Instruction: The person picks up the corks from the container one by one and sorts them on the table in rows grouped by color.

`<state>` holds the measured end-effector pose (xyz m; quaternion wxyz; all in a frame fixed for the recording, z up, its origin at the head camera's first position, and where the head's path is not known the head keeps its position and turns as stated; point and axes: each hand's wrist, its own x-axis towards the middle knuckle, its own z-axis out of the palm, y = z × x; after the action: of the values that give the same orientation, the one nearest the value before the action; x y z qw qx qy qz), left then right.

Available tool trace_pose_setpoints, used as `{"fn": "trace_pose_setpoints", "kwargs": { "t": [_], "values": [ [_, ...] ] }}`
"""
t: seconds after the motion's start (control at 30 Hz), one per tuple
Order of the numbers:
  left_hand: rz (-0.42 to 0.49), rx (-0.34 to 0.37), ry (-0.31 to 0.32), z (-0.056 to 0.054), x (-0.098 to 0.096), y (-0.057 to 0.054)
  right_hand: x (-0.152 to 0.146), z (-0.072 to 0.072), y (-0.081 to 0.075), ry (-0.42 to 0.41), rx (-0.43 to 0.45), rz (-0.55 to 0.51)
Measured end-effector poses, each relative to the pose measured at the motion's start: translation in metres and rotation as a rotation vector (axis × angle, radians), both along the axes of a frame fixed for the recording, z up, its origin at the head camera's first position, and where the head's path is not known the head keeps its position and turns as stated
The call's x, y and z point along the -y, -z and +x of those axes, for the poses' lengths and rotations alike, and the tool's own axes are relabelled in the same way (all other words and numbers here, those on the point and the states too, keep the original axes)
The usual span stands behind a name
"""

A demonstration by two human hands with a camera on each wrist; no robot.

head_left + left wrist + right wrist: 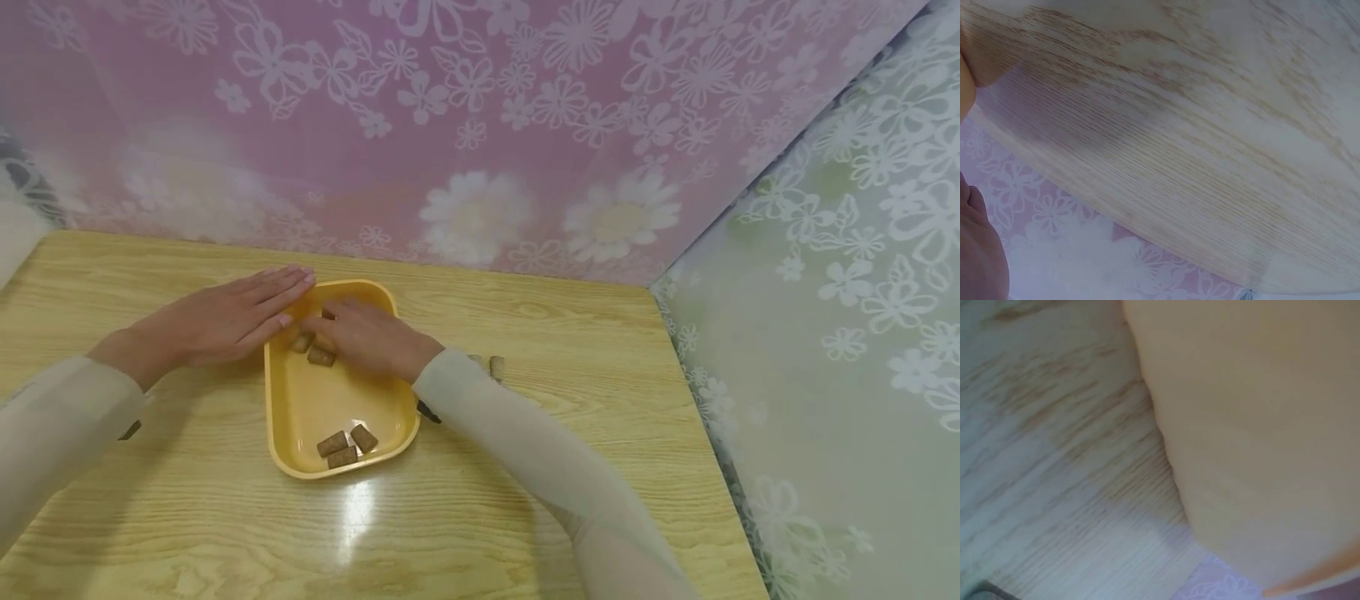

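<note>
In the head view a yellow rectangular tray (273,417) lies on the table. My left hand (225,321) rests with fairly straight fingers along the tray's far left rim. Inside the far end is my right hand (371,335), its thumb and forefinger bent around a brown cork (327,314) that is mostly hidden. Just below those fingertips lie more corks (321,357), partly covered by the hand. Three corks (342,456) form a close group at the near end. The left wrist view catches part of the left hand (982,250); the right wrist view shows the tray's outer wall (1260,437).
Beyond the right forearm, light corks (497,367) stand on the wooden table (570,333), partly hidden by the sleeve. A pink flowered wall covering (360,167) rises behind the table, and a pale flowered one (840,333) stands along the right side.
</note>
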<state>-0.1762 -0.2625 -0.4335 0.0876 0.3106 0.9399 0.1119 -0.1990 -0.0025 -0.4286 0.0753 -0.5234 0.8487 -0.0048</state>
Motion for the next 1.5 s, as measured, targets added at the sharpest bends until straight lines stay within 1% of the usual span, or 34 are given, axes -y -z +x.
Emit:
{"fn": "trace_pose_setpoints", "kwargs": {
  "t": [0.07,0.17,0.27,0.4,0.6,0.77,0.9,0.97,1.07,1.17,1.23,1.37,1.5],
  "values": [
    [0.002,0.000,-0.002,0.000,0.000,0.000,0.001,0.000,0.000,0.012,0.004,-0.023],
    [0.001,0.002,-0.004,0.000,0.000,0.001,0.002,0.000,0.001,0.001,0.012,-0.052],
    [-0.001,0.000,-0.005,0.000,0.000,0.000,0.003,0.001,0.001,-0.009,0.047,-0.079],
    [-0.004,0.002,-0.006,0.001,-0.001,-0.001,0.002,0.002,0.002,-0.008,0.039,-0.072],
    [-0.011,-0.002,-0.008,0.001,-0.001,-0.001,0.003,0.002,0.004,-0.007,-0.044,-0.006],
    [-0.005,-0.012,-0.006,0.000,0.000,0.000,0.002,0.003,0.003,-0.007,-0.072,0.021],
    [-0.005,-0.006,-0.009,0.000,0.000,0.001,-0.003,0.003,-0.001,0.013,-0.141,0.111],
    [-0.006,-0.007,-0.012,-0.001,0.000,0.001,-0.007,0.001,-0.003,0.023,-0.155,0.156],
    [-0.007,-0.010,-0.010,-0.001,0.000,0.001,-0.013,-0.001,-0.006,0.032,-0.119,0.165],
    [-0.007,-0.007,-0.012,-0.001,0.000,0.000,-0.018,-0.002,-0.007,0.028,-0.061,0.126],
    [-0.006,-0.004,-0.011,-0.001,0.000,0.000,-0.020,-0.003,-0.007,0.023,-0.048,0.100],
    [-0.004,-0.002,-0.009,-0.002,0.001,0.001,-0.021,-0.003,-0.007,0.005,-0.064,0.086],
    [-0.004,-0.009,-0.008,-0.003,0.000,0.001,-0.020,-0.002,-0.008,-0.009,-0.096,0.132]
  ]
}}
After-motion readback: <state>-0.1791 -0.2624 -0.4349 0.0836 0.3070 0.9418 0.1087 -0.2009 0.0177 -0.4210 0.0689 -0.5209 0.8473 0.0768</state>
